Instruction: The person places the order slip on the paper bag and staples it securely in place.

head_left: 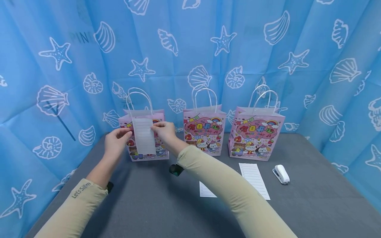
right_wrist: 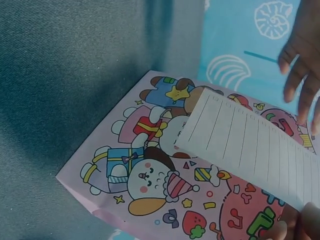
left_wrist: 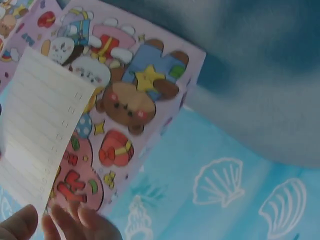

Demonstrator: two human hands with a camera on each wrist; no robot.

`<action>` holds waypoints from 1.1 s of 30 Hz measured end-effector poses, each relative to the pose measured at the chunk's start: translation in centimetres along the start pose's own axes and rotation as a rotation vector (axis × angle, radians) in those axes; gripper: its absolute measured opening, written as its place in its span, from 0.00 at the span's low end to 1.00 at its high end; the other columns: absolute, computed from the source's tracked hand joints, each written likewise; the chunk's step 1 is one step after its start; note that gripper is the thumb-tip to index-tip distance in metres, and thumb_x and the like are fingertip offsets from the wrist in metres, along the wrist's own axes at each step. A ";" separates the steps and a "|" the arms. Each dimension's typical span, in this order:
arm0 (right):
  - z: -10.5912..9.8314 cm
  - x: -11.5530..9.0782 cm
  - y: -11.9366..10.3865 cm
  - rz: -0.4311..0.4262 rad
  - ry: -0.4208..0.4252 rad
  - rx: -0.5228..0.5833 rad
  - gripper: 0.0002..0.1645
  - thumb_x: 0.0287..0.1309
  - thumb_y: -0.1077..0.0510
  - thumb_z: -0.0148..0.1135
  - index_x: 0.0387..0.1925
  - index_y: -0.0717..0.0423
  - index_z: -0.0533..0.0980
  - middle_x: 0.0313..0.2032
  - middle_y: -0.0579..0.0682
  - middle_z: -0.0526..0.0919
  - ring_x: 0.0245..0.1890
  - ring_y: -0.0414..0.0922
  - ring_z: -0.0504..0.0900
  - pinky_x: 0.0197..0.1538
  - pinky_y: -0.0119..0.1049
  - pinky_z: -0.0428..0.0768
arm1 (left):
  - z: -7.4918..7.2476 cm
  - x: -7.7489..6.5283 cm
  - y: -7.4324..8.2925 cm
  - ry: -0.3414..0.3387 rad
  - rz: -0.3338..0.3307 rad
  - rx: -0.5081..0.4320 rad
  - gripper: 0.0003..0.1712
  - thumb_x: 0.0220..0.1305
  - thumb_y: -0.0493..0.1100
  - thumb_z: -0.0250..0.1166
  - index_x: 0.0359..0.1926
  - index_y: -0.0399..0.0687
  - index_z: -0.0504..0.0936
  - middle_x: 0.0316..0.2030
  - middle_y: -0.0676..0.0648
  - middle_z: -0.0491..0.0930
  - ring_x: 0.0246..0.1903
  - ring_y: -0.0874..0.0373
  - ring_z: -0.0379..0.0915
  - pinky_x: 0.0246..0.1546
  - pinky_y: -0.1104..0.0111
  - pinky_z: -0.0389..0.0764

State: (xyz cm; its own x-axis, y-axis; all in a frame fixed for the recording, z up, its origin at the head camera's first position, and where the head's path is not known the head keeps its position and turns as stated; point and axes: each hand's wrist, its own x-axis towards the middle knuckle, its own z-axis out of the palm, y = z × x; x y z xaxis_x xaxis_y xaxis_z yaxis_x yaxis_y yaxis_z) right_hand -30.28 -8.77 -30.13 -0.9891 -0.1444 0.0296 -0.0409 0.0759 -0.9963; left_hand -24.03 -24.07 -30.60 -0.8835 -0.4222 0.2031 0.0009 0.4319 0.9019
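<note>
A lined paper slip (head_left: 144, 137) hangs upright against the front of the left pink gift bag (head_left: 162, 158), covering the middle of its printed cartoon face. My right hand (head_left: 165, 132) pinches the slip's right edge between thumb and fingers. Beside the opposite edge is my left hand (head_left: 117, 140), its fingers loosely bent and holding nothing. In the right wrist view those left fingers (right_wrist: 302, 75) stand apart from the paper. A row of small check boxes runs along one edge of the slip (left_wrist: 42, 125) in the left wrist view.
Two matching gift bags, one in the middle (head_left: 218, 132) and one at the right (head_left: 257, 134), stand before a blue shell-print curtain (head_left: 184, 43). On the grey table (head_left: 143, 205) lie another lined slip (head_left: 254, 180), one partly under my right sleeve (head_left: 206, 191), and a white stapler (head_left: 281, 174).
</note>
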 end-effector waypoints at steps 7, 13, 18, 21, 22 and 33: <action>0.2 0.1 -0.3 -0.020 0.030 -0.006 0.08 0.63 0.60 0.64 0.39 0.60 0.84 0.35 0.48 0.81 0.33 0.42 0.74 0.31 0.31 0.70 | -1.8 2.3 0.9 0.132 0.410 0.360 0.30 0.63 0.43 0.68 0.60 0.31 0.71 0.59 0.30 0.65 0.61 0.35 0.56 0.61 0.45 0.56; 0.4 0.2 -0.3 -0.017 0.062 0.007 0.07 0.62 0.61 0.65 0.38 0.60 0.84 0.36 0.50 0.83 0.42 0.50 0.81 0.35 0.33 0.76 | -3.2 5.5 1.6 -0.104 0.454 0.569 0.44 0.61 0.49 0.69 0.68 0.30 0.60 0.71 0.29 0.49 0.71 0.31 0.31 0.65 0.36 0.40; 0.5 0.3 -0.2 -0.001 0.073 -0.009 0.07 0.62 0.59 0.65 0.38 0.59 0.84 0.36 0.48 0.83 0.39 0.47 0.80 0.34 0.33 0.75 | -3.4 7.4 2.1 -0.282 0.369 0.637 0.50 0.62 0.56 0.66 0.73 0.34 0.53 0.74 0.32 0.39 0.71 0.31 0.20 0.63 0.33 0.35; 0.5 0.4 -0.2 0.009 0.072 -0.005 0.07 0.62 0.59 0.65 0.38 0.58 0.84 0.35 0.48 0.83 0.37 0.45 0.80 0.34 0.34 0.76 | -3.1 8.1 2.2 -0.352 0.340 0.649 0.51 0.63 0.58 0.65 0.74 0.37 0.51 0.74 0.33 0.34 0.70 0.33 0.16 0.62 0.33 0.32; 0.6 0.4 -0.1 0.010 0.072 0.000 0.07 0.62 0.59 0.65 0.38 0.58 0.84 0.35 0.48 0.83 0.37 0.45 0.80 0.36 0.35 0.77 | -3.0 8.3 2.2 -0.367 0.333 0.650 0.50 0.63 0.58 0.65 0.74 0.38 0.52 0.75 0.34 0.34 0.70 0.33 0.16 0.62 0.33 0.30; 0.5 0.5 0.0 -0.009 0.059 0.043 0.07 0.63 0.61 0.64 0.38 0.61 0.83 0.36 0.50 0.82 0.45 0.53 0.81 0.44 0.43 0.79 | -2.2 8.7 2.1 -0.339 0.355 0.585 0.30 0.63 0.51 0.67 0.56 0.34 0.70 0.73 0.31 0.44 0.72 0.33 0.26 0.64 0.35 0.34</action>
State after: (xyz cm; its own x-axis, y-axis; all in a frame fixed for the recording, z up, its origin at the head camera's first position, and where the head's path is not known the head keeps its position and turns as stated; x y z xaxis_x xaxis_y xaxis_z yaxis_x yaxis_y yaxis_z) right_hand -30.73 -9.33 -30.18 -0.9954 -0.0864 0.0417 -0.0446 0.0322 -0.9985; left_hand -30.67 -28.57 -26.13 -0.9721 0.0477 0.2296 0.1467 0.8876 0.4367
